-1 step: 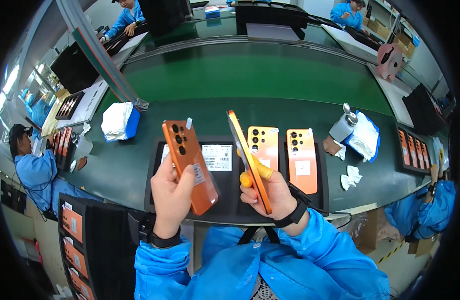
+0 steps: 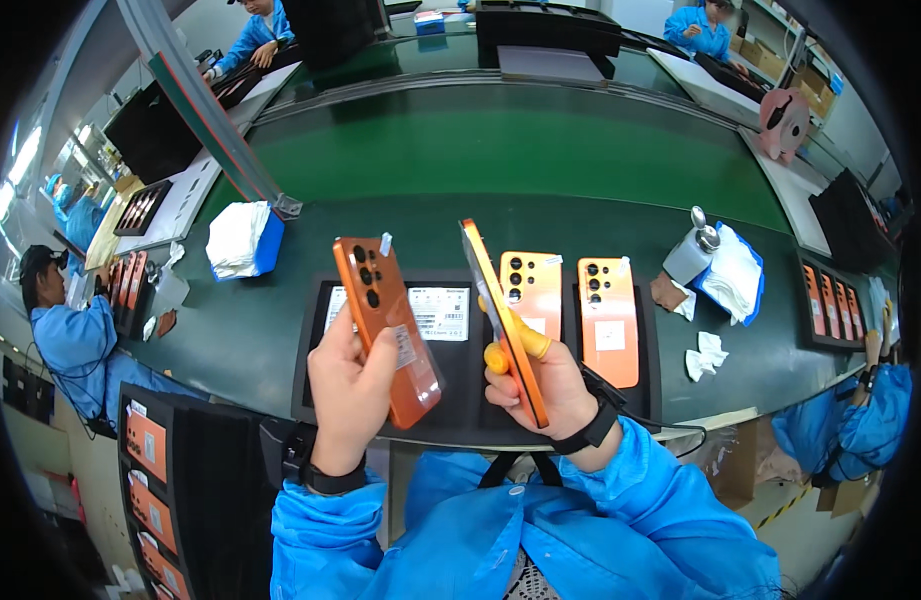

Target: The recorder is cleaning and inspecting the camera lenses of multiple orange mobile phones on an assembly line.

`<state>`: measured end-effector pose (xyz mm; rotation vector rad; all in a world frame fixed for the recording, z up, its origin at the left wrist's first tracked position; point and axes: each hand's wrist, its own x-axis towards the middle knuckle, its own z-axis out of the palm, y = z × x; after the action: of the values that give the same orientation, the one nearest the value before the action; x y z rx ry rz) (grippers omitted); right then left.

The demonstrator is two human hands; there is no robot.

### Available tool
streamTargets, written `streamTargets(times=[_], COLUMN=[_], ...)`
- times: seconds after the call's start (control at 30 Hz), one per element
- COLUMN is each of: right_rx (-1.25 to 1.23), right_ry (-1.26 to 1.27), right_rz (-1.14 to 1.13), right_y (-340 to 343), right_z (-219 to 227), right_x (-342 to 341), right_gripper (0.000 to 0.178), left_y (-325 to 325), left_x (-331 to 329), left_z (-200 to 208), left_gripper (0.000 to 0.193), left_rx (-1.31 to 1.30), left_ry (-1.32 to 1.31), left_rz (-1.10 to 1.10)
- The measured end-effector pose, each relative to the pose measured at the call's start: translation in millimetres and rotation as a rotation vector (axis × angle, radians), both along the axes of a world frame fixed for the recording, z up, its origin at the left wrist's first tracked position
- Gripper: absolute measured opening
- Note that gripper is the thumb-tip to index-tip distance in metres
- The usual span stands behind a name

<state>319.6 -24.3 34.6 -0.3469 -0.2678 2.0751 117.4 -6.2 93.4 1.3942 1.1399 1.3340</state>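
My left hand (image 2: 352,395) is closed round an orange smartphone (image 2: 388,320), its back with the camera lenses and a small label facing me. A clear film tab stands at its top edge. My right hand (image 2: 545,390), with yellow finger cots on some fingers, grips a second orange smartphone (image 2: 506,325) turned nearly edge-on. Both phones are held above a black foam tray (image 2: 460,400). Two more orange smartphones (image 2: 529,285) lie back up in its right part, one partly behind my right hand. White printed labels (image 2: 441,313) show in its left slots.
White wipes (image 2: 238,240) in a blue box stand at the left, another wipe stack (image 2: 730,275) at the right beside a pump bottle (image 2: 688,255). Crumpled tissue (image 2: 705,357) lies nearby. A tray stack (image 2: 145,445) with orange phones stands lower left. Several co-workers in blue sit around.
The phone in my left hand has tilted very slightly; both hands keep their grips. The whole view has shifted a little.
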Motion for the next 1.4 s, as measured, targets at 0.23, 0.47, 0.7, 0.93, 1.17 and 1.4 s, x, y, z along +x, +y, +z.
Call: streamTargets(times=[0.23, 0.47, 0.7, 0.93, 1.17, 1.4], right_rx=[-0.13, -0.121, 0.562, 0.354, 0.346, 0.737], right_ry=[-0.022, -0.151, -0.54, -0.873, -1.161, -1.624], right_rz=[-0.069, -0.125, -0.705, -0.537, -0.347, -0.328], right_y=[-2, -7, -16, 12, 42, 21], right_z=[10, 14, 6, 2, -39, 2], right_x=[-4, -10, -14, -40, -76, -39], right_gripper=[0.027, 0.032, 0.058, 0.058, 0.06, 0.054], left_y=[1, -4, -7, 20, 82, 75], left_x=[4, 3, -26, -54, -113, -90], left_z=[4, 5, -29, -25, -79, -73], left_gripper=[0.036, 0.036, 0.03, 0.03, 0.034, 0.025], left_rx=[0.097, 0.229, 0.645, 0.262, -0.189, 0.227], left_ry=[0.371, 0.572, 0.841, 0.094, 0.214, 1.009], left_rz=[0.062, 0.133, 0.467, 0.383, 0.081, 0.181])
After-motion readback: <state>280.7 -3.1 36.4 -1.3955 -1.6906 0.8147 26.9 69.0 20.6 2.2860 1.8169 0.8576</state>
